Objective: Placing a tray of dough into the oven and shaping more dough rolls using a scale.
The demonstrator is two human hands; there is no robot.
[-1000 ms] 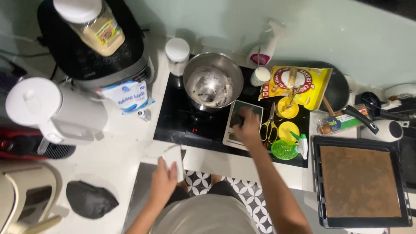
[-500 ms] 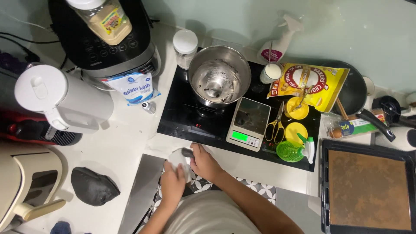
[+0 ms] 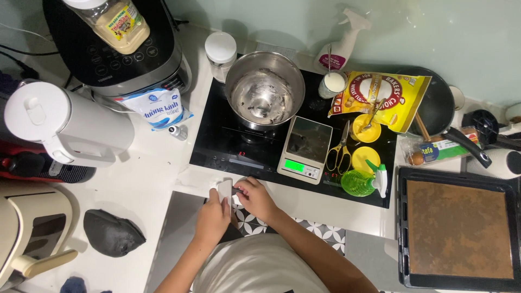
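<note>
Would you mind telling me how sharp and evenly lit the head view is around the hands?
Head view: sharp overall; left hand and right hand clear on a small white object; soft glare inside the steel bowl; the scale display glows green; lower left corner dimmer.

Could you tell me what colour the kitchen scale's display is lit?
The kitchen scale has a green-lit display, shown clearly in the head view.

Steel-grey mixing bowl (image 3: 264, 89) on black cooktop (image 3: 228, 146). Scale (image 3: 304, 147) display: green. Flour bag (image 3: 382, 97): yellow and red. Baking tray (image 3: 458, 230): brown sheet, black rim. Floor tiles (image 3: 320, 233): black-and-white pattern.
</note>
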